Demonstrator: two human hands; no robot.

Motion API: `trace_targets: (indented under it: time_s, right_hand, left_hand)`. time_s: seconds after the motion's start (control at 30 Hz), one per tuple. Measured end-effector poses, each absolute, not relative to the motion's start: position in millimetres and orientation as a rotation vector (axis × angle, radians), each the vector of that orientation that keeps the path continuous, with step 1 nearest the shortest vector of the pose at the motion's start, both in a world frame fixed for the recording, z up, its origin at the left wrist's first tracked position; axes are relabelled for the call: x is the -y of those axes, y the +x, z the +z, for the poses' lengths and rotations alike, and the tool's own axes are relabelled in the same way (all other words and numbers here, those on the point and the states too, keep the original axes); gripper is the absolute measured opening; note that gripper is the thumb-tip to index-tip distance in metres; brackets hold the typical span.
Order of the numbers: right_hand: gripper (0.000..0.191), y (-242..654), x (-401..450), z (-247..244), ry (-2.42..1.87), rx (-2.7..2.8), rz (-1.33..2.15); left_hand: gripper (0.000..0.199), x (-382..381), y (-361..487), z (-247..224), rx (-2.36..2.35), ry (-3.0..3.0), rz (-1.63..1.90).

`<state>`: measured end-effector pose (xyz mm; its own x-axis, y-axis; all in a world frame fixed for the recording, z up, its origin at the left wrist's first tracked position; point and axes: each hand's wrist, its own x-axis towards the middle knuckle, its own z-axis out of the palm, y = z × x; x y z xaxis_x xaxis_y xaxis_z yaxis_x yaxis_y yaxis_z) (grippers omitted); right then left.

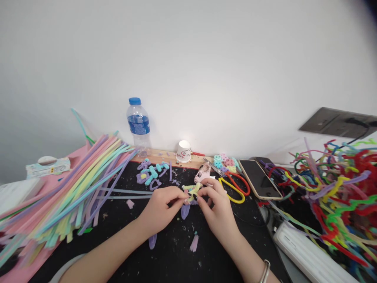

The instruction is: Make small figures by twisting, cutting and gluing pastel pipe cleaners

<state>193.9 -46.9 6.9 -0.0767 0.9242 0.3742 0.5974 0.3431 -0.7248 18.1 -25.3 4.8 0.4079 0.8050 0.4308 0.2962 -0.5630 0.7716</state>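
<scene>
1. From the head view, my left hand (163,206) pinches the left side of a pale yellow fuzzy piece (194,190) between thumb and fingers.
2. My right hand (216,200) grips the same piece from the right, thumb and fingertips closed on it; a bracelet (266,271) circles that wrist.
3. The piece is between my hands, above the black mat (167,261); a purple fuzzy tip (185,212) shows just below it, and I cannot tell whether they are joined.
4. Beyond my right hand lie scissors (226,175) with red and yellow handles, just left of a phone (259,179).
5. Beyond my left hand are turquoise and purple fuzzy shapes (151,173).
6. A paper cup (184,151) and a bottle (138,125) stand near the wall (188,70).
7. A bundle of straight fuzzy stems (88,184) spreads at far left; a bent, multicoloured tangle (338,196) lies at far right.
</scene>
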Motion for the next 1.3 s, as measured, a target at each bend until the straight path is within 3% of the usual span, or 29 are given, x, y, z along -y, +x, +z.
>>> trace_targets:
  time_s: [0.27,1.07,1.3]
  right_hand:
    - [0.013,192.6,48.6,9.2,-1.315,1.735,0.600]
    - [0.014,190.5,49.7,4.9,-1.322,1.783,0.377]
    - [0.013,195.5,45.2,6.2,-1.272,1.739,0.498]
  left_hand:
    - [0.018,24.2,16.7,1.1,-0.909,2.130,1.106]
    - [0.017,25.1,17.1,-0.3,-0.916,2.142,1.151]
    - [0.017,25.1,18.1,4.9,-0.985,1.988,1.097]
